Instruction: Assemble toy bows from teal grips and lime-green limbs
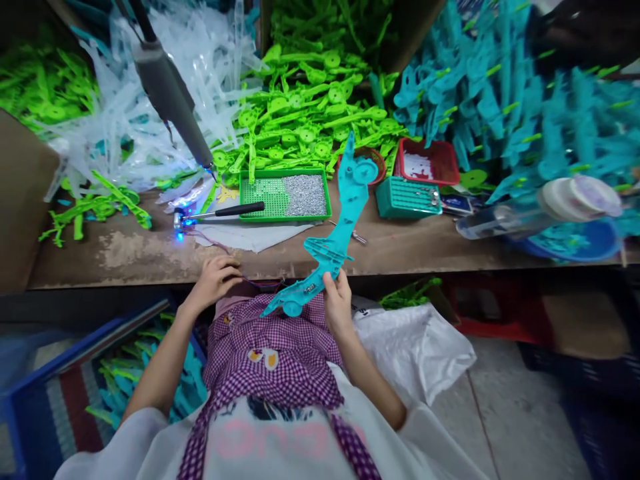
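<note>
My right hand [338,303] grips a long teal plastic moulded part [345,213] near its lower end, thumb on top. The part stands tilted over the table edge, with a round disc near its upper end and small metal bits in its lower end. At the table's front edge rests my left hand [216,283], fingers loosely bent and slightly apart, with no object visible in it. A thin wire [207,241] runs close by. Farther up, a black-handled screwdriver [239,209] lies across the rim of a green tray [285,217] of small silvery screws.
A grey electric screwdriver [167,93] hangs at upper left above a blue-lit metal piece [179,217]. Behind are piles of green parts [300,113], translucent parts [210,53] and teal parts [545,113]. A red basket [453,163], teal box [395,208] and clear jar [520,212] stand right.
</note>
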{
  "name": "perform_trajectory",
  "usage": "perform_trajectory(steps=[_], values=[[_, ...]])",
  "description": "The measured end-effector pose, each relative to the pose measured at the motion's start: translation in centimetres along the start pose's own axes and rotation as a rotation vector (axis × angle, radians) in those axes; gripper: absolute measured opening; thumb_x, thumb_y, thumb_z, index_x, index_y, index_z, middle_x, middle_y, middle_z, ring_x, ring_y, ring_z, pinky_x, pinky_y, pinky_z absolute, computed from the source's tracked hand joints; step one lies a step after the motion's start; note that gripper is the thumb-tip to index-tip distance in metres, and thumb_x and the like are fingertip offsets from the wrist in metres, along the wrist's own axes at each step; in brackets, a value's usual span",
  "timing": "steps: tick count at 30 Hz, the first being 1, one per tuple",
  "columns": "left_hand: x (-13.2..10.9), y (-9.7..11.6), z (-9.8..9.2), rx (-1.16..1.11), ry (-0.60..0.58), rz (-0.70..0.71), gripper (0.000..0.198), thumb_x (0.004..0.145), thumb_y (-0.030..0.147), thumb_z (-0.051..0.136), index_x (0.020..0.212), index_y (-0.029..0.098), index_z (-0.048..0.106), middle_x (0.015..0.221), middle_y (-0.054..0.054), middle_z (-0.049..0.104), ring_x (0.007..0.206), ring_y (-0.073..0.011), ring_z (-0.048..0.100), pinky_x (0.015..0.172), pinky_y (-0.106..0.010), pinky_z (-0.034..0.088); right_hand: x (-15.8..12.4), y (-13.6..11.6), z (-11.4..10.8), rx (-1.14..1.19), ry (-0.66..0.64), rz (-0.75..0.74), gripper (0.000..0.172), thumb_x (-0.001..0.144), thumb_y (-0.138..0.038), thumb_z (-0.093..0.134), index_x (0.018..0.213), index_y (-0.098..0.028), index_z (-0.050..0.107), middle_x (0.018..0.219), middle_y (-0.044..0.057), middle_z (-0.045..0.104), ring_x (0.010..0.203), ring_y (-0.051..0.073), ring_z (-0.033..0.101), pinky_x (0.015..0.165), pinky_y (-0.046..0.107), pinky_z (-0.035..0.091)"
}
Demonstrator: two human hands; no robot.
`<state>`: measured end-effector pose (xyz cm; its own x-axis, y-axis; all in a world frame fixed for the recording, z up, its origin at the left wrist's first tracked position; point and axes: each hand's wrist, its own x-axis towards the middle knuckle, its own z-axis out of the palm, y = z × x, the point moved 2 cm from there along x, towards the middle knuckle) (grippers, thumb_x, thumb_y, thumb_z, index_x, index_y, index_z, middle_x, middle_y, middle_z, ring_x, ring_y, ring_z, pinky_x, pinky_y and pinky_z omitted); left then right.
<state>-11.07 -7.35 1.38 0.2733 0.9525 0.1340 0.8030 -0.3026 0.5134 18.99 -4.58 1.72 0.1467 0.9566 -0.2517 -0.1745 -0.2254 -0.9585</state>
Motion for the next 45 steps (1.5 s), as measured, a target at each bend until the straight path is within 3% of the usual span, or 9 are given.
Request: perform_trajectory(steps=[9, 14, 19, 23, 26, 32, 37, 41, 45], values=[[-3.2, 7.1, -2.6, 0.183, 0.302, 0.3, 0.021, 0.091, 0.005, 0.051, 0.105, 0.018, 0.059, 0.093, -0.006, 0.074, 0.088, -0.0168, 0.068, 0.092, -0.038, 0.04, 2.5, -7.1, -5.1, -0.632, -0.571, -0.147, 0.041, 0.089, -0.051, 0.055, 0.118, -0.025, 0.068, 0.121, 0.005, 0.07, 0.112, 0.026, 0.065, 0.102, 0.04, 0.048], [-4.3, 8.7, -4.6, 0.215, 0.35, 0.388, 0.027, 0.089, 0.004, 0.05, 0.111, 0.017, 0.059, 0.089, -0.008, 0.073, 0.081, -0.0164, 0.068, 0.069, -0.028, 0.048, 6.6, -6.7, 1.2, -0.867, -0.91, -0.322, 0.035, 0.094, -0.035, 0.046, 0.12, -0.025, 0.067, 0.122, 0.006, 0.07, 0.113, 0.027, 0.065, 0.101, 0.044, 0.048], [-4.6, 7.6, -4.9, 0.289, 0.584, 0.18, 0.025, 0.088, 0.009, 0.059, 0.109, 0.021, 0.063, 0.089, -0.007, 0.074, 0.078, -0.0162, 0.071, 0.07, -0.027, 0.05, 9.5, -5.1, 7.1, -1.096, -0.783, -0.587, 0.032, 0.095, -0.028, 0.047, 0.117, -0.017, 0.067, 0.117, 0.014, 0.068, 0.109, 0.03, 0.062, 0.097, 0.049, 0.047], [-3.2, 6.0, -3.5, 0.339, 0.766, -0.033, 0.008, 0.09, 0.018, 0.061, 0.095, 0.02, 0.067, 0.082, -0.006, 0.074, 0.073, -0.0163, 0.07, 0.069, -0.028, 0.052, 7.3, -6.0, 7.0, -0.964, -0.519, -0.708, 0.034, 0.097, -0.034, 0.046, 0.117, -0.016, 0.066, 0.114, 0.016, 0.066, 0.109, 0.028, 0.06, 0.095, 0.047, 0.047], [-1.9, 5.8, -2.6, 0.287, 0.824, -0.077, 0.008, 0.092, 0.021, 0.06, 0.093, 0.019, 0.067, 0.081, -0.005, 0.074, 0.074, -0.0162, 0.07, 0.071, -0.028, 0.053, 4.9, -6.6, 7.4, -0.773, -0.619, -0.666, 0.035, 0.096, -0.04, 0.05, 0.125, -0.023, 0.061, 0.122, 0.01, 0.064, 0.113, 0.023, 0.059, 0.097, 0.042, 0.048], [-0.9, 5.6, -2.5, 0.156, 0.85, -0.207, 0.012, 0.093, 0.026, 0.057, 0.09, 0.018, 0.066, 0.081, -0.004, 0.072, 0.073, -0.0154, 0.067, 0.07, -0.027, 0.05, 4.4, -5.3, 10.4, -0.897, -1.033, -0.516, 0.011, 0.09, -0.029, 0.061, 0.09, -0.022, 0.07, 0.095, 0.005, 0.071, 0.093, 0.021, 0.061, 0.09, 0.042, 0.044], [0.4, 5.4, -2.1, 0.009, 0.611, -0.408, 0.025, 0.094, 0.034, 0.054, 0.108, 0.018, 0.064, 0.106, -0.01, 0.07, 0.098, -0.0211, 0.065, 0.088, -0.036, 0.049, 6.7, -4.3, 10.0, -0.564, -0.95, -0.28, 0.012, 0.091, -0.028, 0.056, 0.088, -0.019, 0.062, 0.084, 0.002, 0.065, 0.076, 0.015, 0.058, 0.072, 0.031, 0.045], [3.4, 6.7, -1.9, 0.031, 0.394, -0.29, 0.059, 0.082, 0.043, 0.071, 0.135, 0.024, 0.053, 0.145, -0.014, 0.05, 0.138, -0.0335, 0.04, 0.11, -0.054, 0.031, 8.1, -4.1, 10.2, -0.462, -0.952, -0.211, 0.022, 0.086, -0.04, 0.06, 0.086, -0.018, 0.06, 0.081, 0.001, 0.062, 0.073, 0.014, 0.054, 0.07, 0.03, 0.044], [7.5, 7.2, -2.1, -0.304, 0.252, -0.191, 0.02, 0.088, 0.033, 0.064, 0.104, 0.024, 0.072, 0.105, -0.007, 0.073, 0.1, -0.0236, 0.065, 0.093, -0.041, 0.046, 9.3, -5.1, 10.9, -0.409, -0.913, -0.163, 0.034, 0.083, -0.053, 0.061, 0.084, -0.019, 0.059, 0.076, 0.001, 0.06, 0.071, 0.013, 0.053, 0.071, 0.029, 0.045]])
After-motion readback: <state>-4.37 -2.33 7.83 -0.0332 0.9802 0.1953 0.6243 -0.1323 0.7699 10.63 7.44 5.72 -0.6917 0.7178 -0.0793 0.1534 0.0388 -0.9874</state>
